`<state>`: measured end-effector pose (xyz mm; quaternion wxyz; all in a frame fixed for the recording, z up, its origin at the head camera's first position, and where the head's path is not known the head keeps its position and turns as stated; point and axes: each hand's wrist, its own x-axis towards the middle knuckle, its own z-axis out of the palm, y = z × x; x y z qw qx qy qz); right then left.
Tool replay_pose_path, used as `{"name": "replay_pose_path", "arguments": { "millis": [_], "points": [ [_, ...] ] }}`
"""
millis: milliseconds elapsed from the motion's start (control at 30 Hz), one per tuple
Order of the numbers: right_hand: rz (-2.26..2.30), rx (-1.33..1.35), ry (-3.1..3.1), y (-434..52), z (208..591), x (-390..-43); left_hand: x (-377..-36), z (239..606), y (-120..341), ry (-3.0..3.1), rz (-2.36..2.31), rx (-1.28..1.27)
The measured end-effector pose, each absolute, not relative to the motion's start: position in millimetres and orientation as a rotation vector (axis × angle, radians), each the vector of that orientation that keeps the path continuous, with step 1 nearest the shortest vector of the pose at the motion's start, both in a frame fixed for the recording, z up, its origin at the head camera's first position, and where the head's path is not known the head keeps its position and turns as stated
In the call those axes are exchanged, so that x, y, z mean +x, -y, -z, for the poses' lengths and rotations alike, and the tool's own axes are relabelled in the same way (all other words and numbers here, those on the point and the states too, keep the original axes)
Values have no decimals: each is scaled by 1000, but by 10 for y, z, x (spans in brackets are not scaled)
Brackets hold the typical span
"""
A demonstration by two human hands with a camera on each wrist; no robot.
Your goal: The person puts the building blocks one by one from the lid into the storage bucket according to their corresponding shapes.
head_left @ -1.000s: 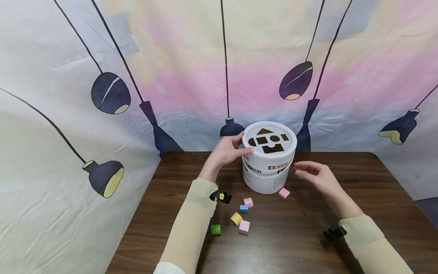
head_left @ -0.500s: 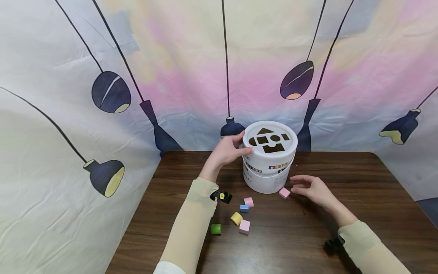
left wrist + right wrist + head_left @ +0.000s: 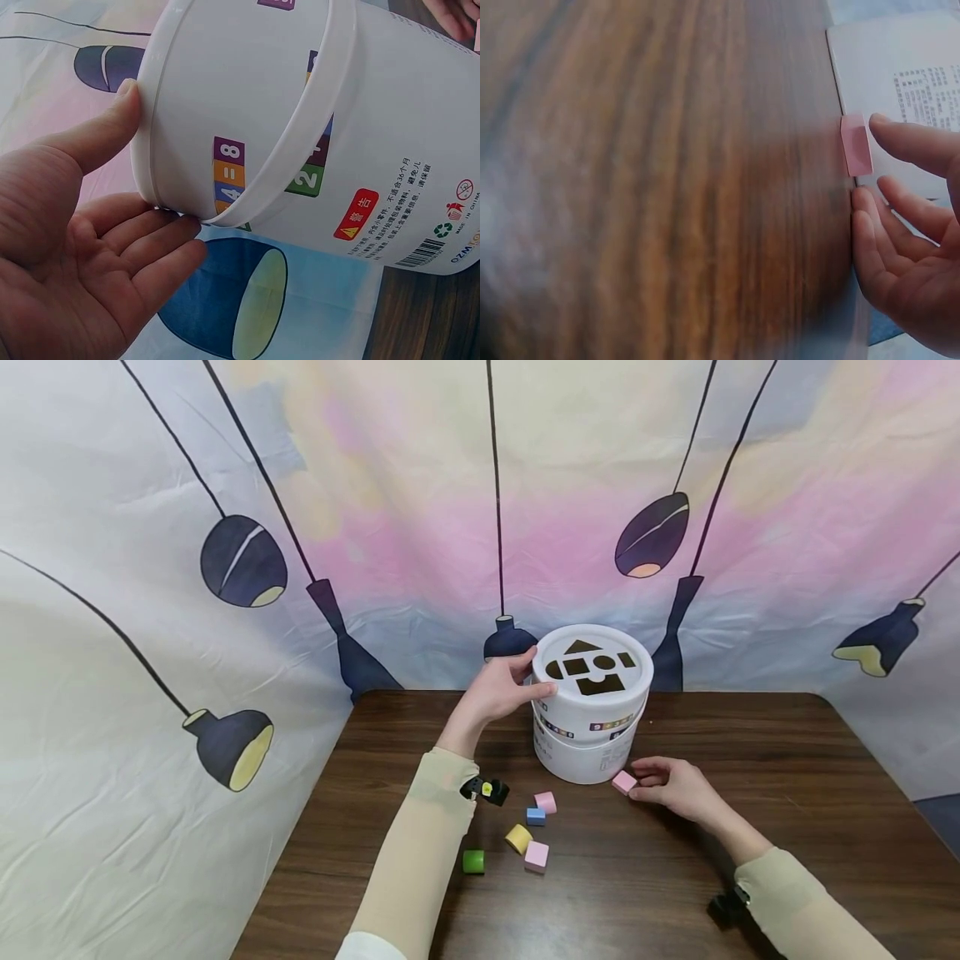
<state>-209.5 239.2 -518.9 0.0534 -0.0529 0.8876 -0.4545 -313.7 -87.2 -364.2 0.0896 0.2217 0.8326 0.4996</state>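
A white shape-sorter bucket (image 3: 585,755) stands at the back of the table, its lid (image 3: 558,687) cut with a triangle, circle, square and other openings. My left hand (image 3: 497,693) holds the lid's left side. In the left wrist view, the thumb (image 3: 112,127) lies against the rim while the fingers (image 3: 161,244) reach along the side. At the bucket's lower right lies a pink block (image 3: 623,782) on the table. My right hand (image 3: 675,787) is beside it, thumb and fingertips right at its edge. The right wrist view shows the thumb (image 3: 915,146) and fingers spread apart near the block.
In front of the bucket lie a pink piece (image 3: 545,802), a blue block (image 3: 535,817), a yellow piece (image 3: 518,839), a pale pink cube (image 3: 536,857) and a green cylinder (image 3: 473,862). A lamp-patterned cloth (image 3: 420,568) hangs behind the table (image 3: 600,902).
My right hand has come down from beside the bucket's side to the pink block and moved left toward it. The left hand and bucket stay in place.
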Motion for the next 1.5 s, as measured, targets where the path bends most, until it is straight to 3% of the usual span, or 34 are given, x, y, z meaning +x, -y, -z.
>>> {"name": "replay_pose_path", "arguments": {
  "millis": [1500],
  "points": [
    [1142, -87, -2862, -2223, 5211, -2122, -3156, 3668, 864, -2476, -1486, 634]
  ]
}}
